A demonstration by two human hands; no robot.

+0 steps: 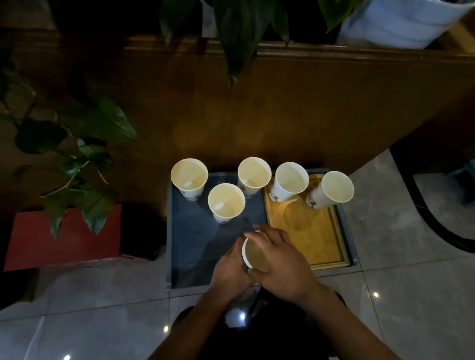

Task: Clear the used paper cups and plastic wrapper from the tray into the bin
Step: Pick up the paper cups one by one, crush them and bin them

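A dark grey tray point(190, 247) lies on the tiled floor with a yellow wooden tray point(313, 236) set in its right half. Several white paper cups stand upright along the far side: one at the back left point(189, 175), one nearer the middle point(226, 201), one behind it point(254, 173), and two over the wooden tray point(291, 179) point(338, 187). Over the tray's near edge, my left hand point(231, 267) and my right hand point(281, 264) both grip one more paper cup point(257, 255), its mouth facing up. No wrapper or bin is visible.
A wooden counter front point(254, 108) rises right behind the trays. Potted plants hang leaves at the left point(89, 162) and top. A red box point(66, 236) stands left of the tray. A white pot point(404, 13) sits on the counter. Grey tiles surround me.
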